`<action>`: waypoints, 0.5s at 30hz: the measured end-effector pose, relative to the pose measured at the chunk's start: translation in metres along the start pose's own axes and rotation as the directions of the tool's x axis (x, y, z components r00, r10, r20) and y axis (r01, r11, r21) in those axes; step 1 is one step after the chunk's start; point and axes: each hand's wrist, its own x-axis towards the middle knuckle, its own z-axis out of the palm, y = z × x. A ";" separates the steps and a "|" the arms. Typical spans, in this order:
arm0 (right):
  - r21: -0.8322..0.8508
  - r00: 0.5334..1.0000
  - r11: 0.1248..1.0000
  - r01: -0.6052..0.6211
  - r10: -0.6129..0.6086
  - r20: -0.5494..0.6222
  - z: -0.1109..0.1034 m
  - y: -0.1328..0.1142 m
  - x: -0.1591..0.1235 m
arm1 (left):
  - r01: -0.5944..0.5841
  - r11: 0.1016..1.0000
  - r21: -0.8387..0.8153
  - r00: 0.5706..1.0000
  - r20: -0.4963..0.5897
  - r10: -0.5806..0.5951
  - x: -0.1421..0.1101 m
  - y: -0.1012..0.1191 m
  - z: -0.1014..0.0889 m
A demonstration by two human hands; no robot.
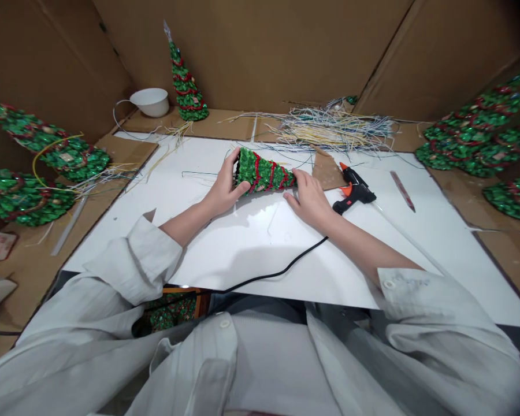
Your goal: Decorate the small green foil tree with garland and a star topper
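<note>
A small green Christmas tree [266,173] with red garland lies on its side between my hands, just above or on the white board [251,231]; I cannot tell which. My left hand [225,188] grips its wide base, thumb at the front. At the narrow tip, my right hand [309,196] has its fingers closed around the end. Just right of that hand lies a black and orange hot glue gun [357,188], a glue stick trailing from its back. A brown cardboard piece [327,170] sits partly beside it.
Several finished-looking trees stand around, such as one at the back [186,86] and some at right [472,133]. A heap of wires [333,127] lies at the back, a white cup [151,102] at back left, a craft knife [403,190] at right. A black cord [277,274] crosses the board.
</note>
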 end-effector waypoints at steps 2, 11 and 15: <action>0.005 0.995 1.000 0.021 -0.021 -0.096 -0.012 -0.012 -0.007 | 0.004 1.000 -0.002 1.000 -0.004 -0.004 0.000 0.000 0.000; 0.723 0.469 0.478 0.499 -0.850 0.238 -0.090 -0.134 -0.079 | 0.014 1.000 0.021 0.999 -0.030 -0.013 -0.001 0.002 0.002; 0.749 0.335 0.472 0.465 -0.877 0.345 -0.099 -0.144 -0.080 | -0.017 0.995 0.094 0.998 -0.065 0.023 -0.002 0.003 0.002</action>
